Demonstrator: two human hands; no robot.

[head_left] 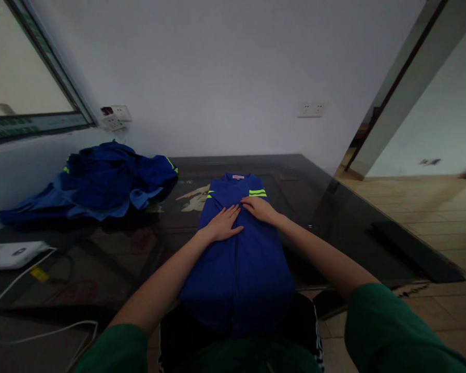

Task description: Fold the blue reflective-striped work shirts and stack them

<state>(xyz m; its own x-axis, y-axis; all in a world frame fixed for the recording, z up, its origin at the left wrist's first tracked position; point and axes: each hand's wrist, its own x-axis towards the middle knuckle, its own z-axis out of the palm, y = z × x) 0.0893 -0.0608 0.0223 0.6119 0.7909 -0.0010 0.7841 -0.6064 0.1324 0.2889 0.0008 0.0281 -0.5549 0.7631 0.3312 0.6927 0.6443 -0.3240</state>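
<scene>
A blue work jacket (256, 264) with yellow-green stripes lies lengthwise before me, its collar at the far end and a pale label inside the neck. Its sides are folded narrow, and its lower end hangs over the table's near edge toward my lap. My left hand (223, 225) rests flat on the jacket's upper front, fingers stretched out. Just beyond and to the right, my right hand (261, 210) lies on the chest below the stripes. Its fingers reach to the front opening, fairly straight, with the tips near those of my left hand.
Rumpled blue garments (108, 178) are heaped at the table's back left. A white device (17, 255) with a white cable (42, 339) sits at the left. The dark glossy table (314, 243) meets the wall behind. A black flat object (415, 254) lies along its right edge.
</scene>
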